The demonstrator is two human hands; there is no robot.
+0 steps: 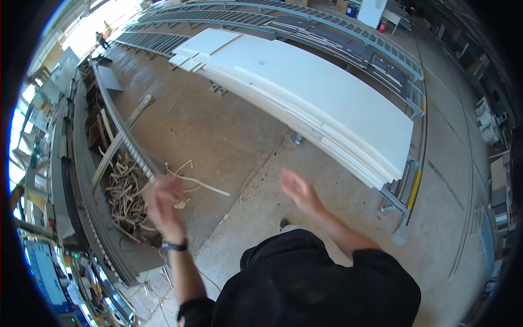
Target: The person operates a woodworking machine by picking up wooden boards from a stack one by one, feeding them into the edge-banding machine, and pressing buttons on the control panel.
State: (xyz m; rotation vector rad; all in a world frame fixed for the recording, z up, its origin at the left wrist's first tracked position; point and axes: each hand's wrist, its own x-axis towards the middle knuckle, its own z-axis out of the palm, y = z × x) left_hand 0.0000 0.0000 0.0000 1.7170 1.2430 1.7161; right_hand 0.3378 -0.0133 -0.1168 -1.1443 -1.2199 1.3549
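Observation:
My left hand [165, 210], with a dark band on its wrist, is raised by the near end of a ribbed rail [128, 141]. Motion smears its fingers, so I cannot tell whether they touch the rail or hold anything. Below and beside it lies a heap of pale thin strips [131, 191]. Out in front of my body, my right hand [298, 189] is held in the air over the concrete floor, fingers stretched out and nothing in them. Beyond it stands a long stack of white panels [305, 76], its layers unevenly stepped along the near edge. The hand is apart from the stack.
The stack rests on a roller conveyor whose yellow-edged end [415, 188] juts out at right. Behind run more roller conveyors [163, 41] with dark panels [348, 46]. Long strips [122, 136] lean across the machine at left. A loose strip [204, 185] lies on the floor. Someone [102, 40] stands far off.

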